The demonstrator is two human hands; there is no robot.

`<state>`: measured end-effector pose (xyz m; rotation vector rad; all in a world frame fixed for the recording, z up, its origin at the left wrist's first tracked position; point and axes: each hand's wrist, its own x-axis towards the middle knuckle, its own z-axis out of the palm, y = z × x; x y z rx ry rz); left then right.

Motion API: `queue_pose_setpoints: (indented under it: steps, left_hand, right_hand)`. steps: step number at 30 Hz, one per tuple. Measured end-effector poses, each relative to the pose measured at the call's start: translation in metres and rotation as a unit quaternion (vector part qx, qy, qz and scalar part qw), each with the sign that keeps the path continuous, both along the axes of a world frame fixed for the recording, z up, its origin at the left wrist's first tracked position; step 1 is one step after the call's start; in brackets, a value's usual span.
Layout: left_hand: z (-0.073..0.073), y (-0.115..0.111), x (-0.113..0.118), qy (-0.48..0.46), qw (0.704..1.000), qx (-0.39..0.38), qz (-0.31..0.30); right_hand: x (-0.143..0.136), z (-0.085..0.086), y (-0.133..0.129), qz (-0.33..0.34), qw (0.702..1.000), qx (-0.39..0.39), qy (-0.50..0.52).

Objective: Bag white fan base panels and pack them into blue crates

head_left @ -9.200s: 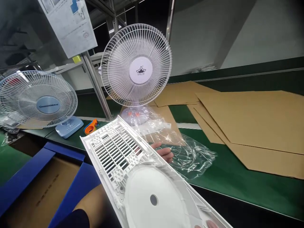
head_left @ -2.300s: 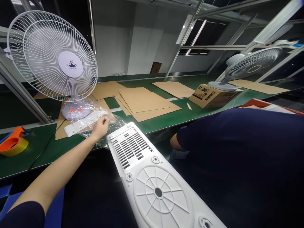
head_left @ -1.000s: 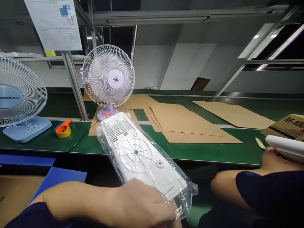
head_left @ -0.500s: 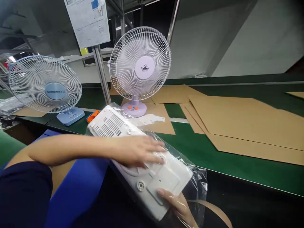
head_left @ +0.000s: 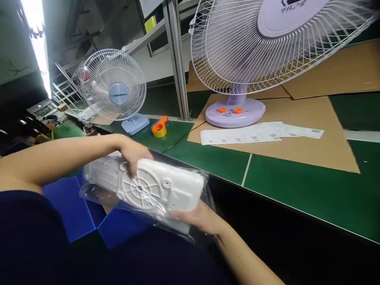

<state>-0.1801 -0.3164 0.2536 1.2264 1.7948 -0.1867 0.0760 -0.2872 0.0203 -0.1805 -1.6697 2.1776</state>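
Note:
A white plastic fan base [head_left: 185, 184] in a clear plastic bag [head_left: 101, 194] is held between my two hands, its ribbed and vented underside facing me. My left hand [head_left: 135, 154] grips its upper edge near the middle, fingers bent over the rim. At the lower right end, my right hand [head_left: 200, 217] is closed round the base through the film, thumb on the underside; its other fingers are hidden behind. Below the base's left end lies an open blue box [head_left: 69, 208] with its flaps spread.
A lilac fan [head_left: 236, 113] stands on a cardboard sheet [head_left: 332, 152] with paper label strips [head_left: 237, 135] before it. Left of it are an orange tape dispenser [head_left: 160, 126] and a blue fan [head_left: 135, 123] on the green table [head_left: 297, 186]. A metal post [head_left: 175, 59] rises behind.
The bagged base has swung left and away from the lilac fan, toward the blue box. My left hand, earlier flat across the underside, now grips the upper edge. The view has turned left.

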Motion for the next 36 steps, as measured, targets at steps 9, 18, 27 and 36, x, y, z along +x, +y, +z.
queue_pose_setpoints:
  steps: [9, 18, 27, 36]
  left_hand:
    - [0.038, -0.126, -0.112, 0.200, 0.974, 0.064, 0.084]
    - [0.002, -0.175, -0.159, 0.319, 0.941, 0.058, 0.098]
    - [-0.006, -0.097, -0.061, 0.285, 0.939, -0.001, -0.194]
    - [-0.082, -0.053, -0.064, 0.179, 0.944, 0.058, -0.271]
  right_hand:
    - [-0.069, -0.035, 0.023, -0.172, 0.984, 0.045, 0.005]
    - [-0.047, -0.092, 0.022, -0.165, 0.979, 0.072, -0.096]
    - [-0.063, -0.028, -0.011, 0.054, 0.989, 0.140, -0.005]
    - [-0.054, -0.031, -0.088, 0.080, 0.982, -0.166, -0.036]
